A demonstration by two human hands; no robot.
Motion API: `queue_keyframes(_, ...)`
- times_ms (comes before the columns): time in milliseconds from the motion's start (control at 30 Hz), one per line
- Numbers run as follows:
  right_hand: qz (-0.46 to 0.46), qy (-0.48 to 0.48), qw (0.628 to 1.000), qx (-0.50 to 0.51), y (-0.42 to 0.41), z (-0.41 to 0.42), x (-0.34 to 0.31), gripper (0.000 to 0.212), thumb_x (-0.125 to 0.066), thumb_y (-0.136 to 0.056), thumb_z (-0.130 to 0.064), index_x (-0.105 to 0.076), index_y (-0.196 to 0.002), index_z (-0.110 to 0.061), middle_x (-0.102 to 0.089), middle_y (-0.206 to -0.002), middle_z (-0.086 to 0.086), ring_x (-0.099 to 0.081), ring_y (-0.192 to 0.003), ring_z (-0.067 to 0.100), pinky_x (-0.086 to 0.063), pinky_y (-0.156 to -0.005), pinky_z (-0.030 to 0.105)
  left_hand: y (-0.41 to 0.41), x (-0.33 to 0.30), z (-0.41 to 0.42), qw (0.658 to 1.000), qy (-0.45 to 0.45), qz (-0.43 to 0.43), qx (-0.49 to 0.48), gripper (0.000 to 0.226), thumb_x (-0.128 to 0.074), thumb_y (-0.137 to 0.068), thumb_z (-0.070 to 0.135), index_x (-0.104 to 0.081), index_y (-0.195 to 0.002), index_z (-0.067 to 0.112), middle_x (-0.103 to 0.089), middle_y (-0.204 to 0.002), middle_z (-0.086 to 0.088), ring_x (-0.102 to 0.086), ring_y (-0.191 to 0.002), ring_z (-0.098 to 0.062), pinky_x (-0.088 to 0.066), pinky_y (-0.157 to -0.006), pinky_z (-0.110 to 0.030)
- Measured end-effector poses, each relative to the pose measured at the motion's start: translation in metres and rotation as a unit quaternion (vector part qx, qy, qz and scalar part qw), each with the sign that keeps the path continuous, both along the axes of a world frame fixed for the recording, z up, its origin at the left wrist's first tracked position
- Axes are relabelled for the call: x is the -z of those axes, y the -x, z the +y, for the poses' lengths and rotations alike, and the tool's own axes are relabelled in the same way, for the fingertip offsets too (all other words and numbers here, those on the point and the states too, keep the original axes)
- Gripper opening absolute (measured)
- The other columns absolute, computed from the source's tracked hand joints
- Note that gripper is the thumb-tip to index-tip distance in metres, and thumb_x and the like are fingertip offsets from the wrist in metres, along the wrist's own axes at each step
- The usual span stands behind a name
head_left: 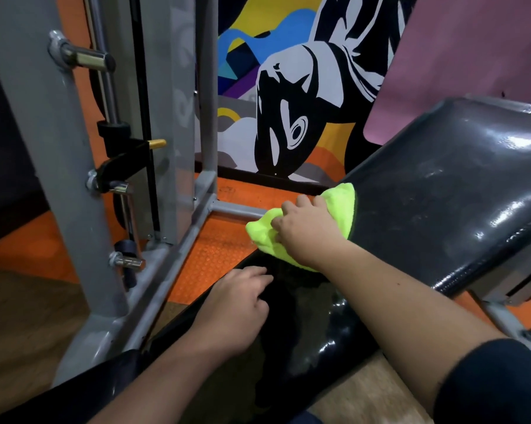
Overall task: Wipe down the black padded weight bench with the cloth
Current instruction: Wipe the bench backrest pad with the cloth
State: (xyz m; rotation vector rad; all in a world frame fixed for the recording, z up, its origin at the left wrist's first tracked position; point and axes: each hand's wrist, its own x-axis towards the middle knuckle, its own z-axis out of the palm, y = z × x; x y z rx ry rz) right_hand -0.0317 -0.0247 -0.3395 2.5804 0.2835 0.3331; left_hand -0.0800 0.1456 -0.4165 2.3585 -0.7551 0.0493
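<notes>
Right hand: we saw the right hand [307,231] curled over the cloth [301,228], gripping it against the bench [435,203] at the pad's left edge.
Left hand: the left hand [236,304] rested on the lower pad, fingers loosely bent, holding nothing.
Surroundings: we noted a grey rack [83,166] just left of the bench, its base bar [236,211] behind the cloth, an orange mat [218,249] beneath, and a mural [291,96] behind.
</notes>
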Motion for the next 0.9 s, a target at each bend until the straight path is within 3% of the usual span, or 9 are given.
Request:
queue_keyframes(100, 0.004, 0.003, 1.000, -0.025, 0.014, -0.012, 0.005, 0.022, -0.050, -0.100, -0.036, -0.063, -0.113, -0.025, -0.055, -0.106, 0.004, -0.047, -0.099, 0.031, -0.034, -0.081, 0.045, 0.003, 0.001, 0.001, 1.000, -0.008, -0.003, -0.001, 0.055, -0.042, -0.089, 0.017, -0.045, -0.143, 0.028, -0.037, -0.150, 0.017, -0.026, -0.137, -0.003, -0.019, -0.111, -0.020)
queue_keyframes(333, -0.002, -0.012, 1.000, -0.016, 0.026, -0.001, 0.007, 0.022, -0.049, -0.099, -0.033, -0.061, -0.117, -0.027, -0.053, -0.113, 0.004, -0.044, -0.105, 0.031, -0.034, -0.086, 0.046, 0.007, 0.006, -0.005, 1.000, -0.026, 0.013, 0.003, 0.054, -0.042, -0.089, 0.016, -0.047, -0.141, 0.027, -0.040, -0.148, 0.015, -0.033, -0.133, -0.006, -0.024, -0.111, -0.023)
queue_keyframes(900, 0.000, -0.013, 1.000, -0.018, 0.048, -0.005, 0.005, 0.020, -0.053, -0.098, -0.037, -0.061, -0.114, -0.029, -0.051, -0.111, 0.002, -0.041, -0.103, 0.028, -0.027, -0.078, 0.043, 0.005, 0.010, -0.006, 0.997, -0.056, 0.050, 0.021, 0.063, -0.043, -0.083, 0.015, -0.043, -0.144, 0.030, -0.032, -0.152, 0.017, -0.031, -0.137, -0.010, -0.029, -0.114, -0.032)
